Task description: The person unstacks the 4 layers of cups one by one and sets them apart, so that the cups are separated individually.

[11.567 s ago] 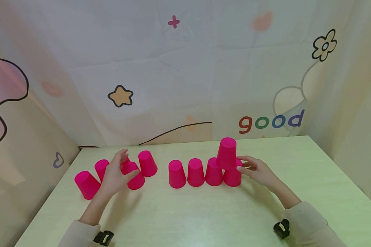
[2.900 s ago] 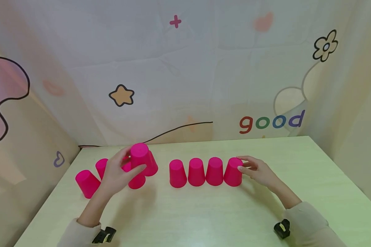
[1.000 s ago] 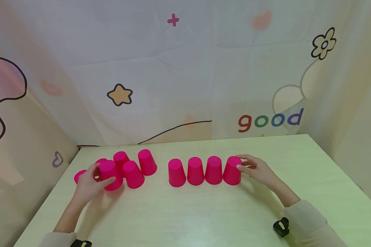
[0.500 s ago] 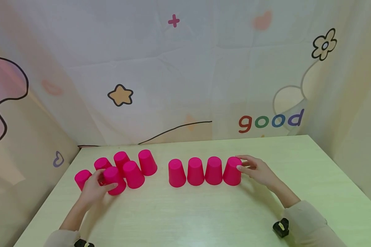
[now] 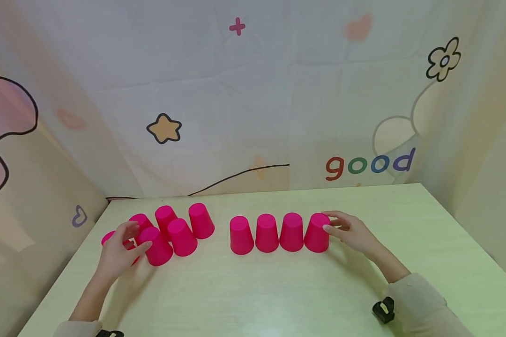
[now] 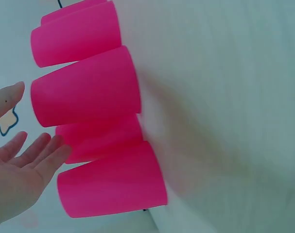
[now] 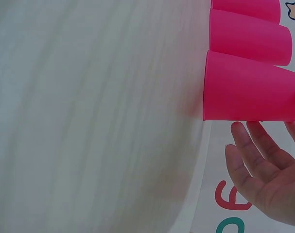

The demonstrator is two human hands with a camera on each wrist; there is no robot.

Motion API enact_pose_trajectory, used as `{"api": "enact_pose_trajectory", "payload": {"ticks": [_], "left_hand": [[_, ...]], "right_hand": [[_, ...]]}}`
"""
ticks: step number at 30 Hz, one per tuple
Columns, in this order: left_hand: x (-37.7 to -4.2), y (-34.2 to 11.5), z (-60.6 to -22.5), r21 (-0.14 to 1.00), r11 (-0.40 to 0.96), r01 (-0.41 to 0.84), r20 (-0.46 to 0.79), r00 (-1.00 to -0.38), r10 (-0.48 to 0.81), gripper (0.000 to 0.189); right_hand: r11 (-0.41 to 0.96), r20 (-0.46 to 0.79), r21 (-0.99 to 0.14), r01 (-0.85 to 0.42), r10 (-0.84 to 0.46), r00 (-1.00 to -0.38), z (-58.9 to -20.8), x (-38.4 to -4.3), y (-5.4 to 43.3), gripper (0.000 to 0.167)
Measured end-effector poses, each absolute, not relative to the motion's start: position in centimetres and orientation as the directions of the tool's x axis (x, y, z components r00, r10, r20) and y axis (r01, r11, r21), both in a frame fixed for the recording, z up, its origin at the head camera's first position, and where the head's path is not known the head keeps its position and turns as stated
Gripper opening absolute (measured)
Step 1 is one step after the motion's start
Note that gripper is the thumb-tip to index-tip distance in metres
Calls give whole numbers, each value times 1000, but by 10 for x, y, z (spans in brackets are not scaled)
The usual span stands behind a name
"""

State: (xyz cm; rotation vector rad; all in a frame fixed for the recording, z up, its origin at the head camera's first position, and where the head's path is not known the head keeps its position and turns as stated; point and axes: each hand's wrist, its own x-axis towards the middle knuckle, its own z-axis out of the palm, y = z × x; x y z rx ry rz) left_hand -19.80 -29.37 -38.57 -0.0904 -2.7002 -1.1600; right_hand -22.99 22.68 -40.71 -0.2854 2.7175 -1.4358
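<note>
All the cups are pink and stand upside down. At the left, a pink cup (image 5: 158, 248) stands at the front of a loose cluster. Just beside it is my left hand (image 5: 117, 255), thumb and fingers spread apart with nothing held. The left wrist view shows a gap between that hand (image 6: 21, 179) and the nearest cup (image 6: 86, 90). On the right, several cups form a straight row. My right hand (image 5: 352, 231) lightly pinches the row's end cup (image 5: 316, 236) near its top; in the right wrist view the thumb is mostly cut off.
Behind the front-left cup stand other cups of the cluster, among them a back cup (image 5: 201, 222) and a partly hidden leftmost cup (image 5: 107, 237). The row's left end cup (image 5: 241, 236) stands apart from the cluster. A printed curtain (image 5: 253, 117) hangs behind the pale table (image 5: 261, 295).
The cup stacked on the right row earlier is gone from there. My left hand carried a cup left, set it down in the cluster and let go. My right hand has stayed put.
</note>
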Motion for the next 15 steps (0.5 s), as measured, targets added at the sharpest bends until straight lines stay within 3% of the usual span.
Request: {"api": "enact_pose_trajectory", "payload": {"ticks": [5,15], "left_hand": [[-195,-290,-378,714,675,185,286,-957,-41,61],[-192,-269,-369,728,655,201,317,-946,-62,59]], "right_hand": [[553,39,-822,-138,-186,-982,-407,-230,227,48],[554,45,-820,-147,-195,-980,-408,-231,227,48]]}}
